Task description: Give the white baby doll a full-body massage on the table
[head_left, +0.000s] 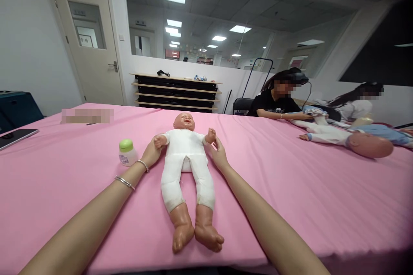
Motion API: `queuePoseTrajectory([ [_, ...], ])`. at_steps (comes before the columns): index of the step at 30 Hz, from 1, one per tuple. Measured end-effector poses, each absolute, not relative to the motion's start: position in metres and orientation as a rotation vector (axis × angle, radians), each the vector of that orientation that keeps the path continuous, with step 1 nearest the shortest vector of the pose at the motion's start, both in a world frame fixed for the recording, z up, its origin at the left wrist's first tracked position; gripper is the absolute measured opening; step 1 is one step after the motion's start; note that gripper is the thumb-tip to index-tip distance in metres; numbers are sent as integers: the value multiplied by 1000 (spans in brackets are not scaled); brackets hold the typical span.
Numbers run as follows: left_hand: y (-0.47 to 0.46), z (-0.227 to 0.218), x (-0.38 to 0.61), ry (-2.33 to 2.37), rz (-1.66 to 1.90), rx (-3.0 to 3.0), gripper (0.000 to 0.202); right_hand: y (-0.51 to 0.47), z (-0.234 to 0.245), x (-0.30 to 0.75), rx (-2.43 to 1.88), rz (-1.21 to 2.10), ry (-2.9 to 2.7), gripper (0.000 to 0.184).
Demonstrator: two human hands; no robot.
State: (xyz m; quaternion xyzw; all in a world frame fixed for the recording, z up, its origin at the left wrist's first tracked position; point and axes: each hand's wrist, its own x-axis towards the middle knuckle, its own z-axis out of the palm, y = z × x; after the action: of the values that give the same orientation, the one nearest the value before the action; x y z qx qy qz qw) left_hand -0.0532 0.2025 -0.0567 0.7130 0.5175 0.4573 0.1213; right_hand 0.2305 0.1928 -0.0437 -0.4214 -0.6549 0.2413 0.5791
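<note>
A baby doll (186, 150) lies on its back on the pink cloth, its feet toward me. Its torso and legs are white fabric, while the head, hands and feet are brown plastic. My left hand (152, 152) holds the doll's arm on the left, with most of its fingers hidden behind that arm. On the other side, my right hand (220, 154) is closed at the doll's other arm, just below its raised little hand. Beside my left wrist stands a white bottle (127, 155) with a green cap.
The pink-covered table (274, 189) fills the foreground. A phone or tablet (19, 137) lies at its left edge. At the right, a second doll (351, 139) lies near a seated person (277, 99); another person (358, 103) sits farther right. A low shelf (176, 90) stands behind.
</note>
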Motion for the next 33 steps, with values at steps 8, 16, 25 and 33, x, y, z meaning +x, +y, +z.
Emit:
queuePoseTrajectory([
  [8,258,-49,-25,1754,1437,1924,61,273,-41,209,-1184,459,-1250,69],
  [16,285,-46,-30,2068,923,1796,54,320,-70,224,-1377,474,-1367,34],
  [25,281,-46,-31,2063,940,1797,54,320,-78,229,-1344,409,-1351,34],
  [33,280,-51,-37,1956,1132,1782,53,315,-69,225,-1263,581,-1105,47],
])
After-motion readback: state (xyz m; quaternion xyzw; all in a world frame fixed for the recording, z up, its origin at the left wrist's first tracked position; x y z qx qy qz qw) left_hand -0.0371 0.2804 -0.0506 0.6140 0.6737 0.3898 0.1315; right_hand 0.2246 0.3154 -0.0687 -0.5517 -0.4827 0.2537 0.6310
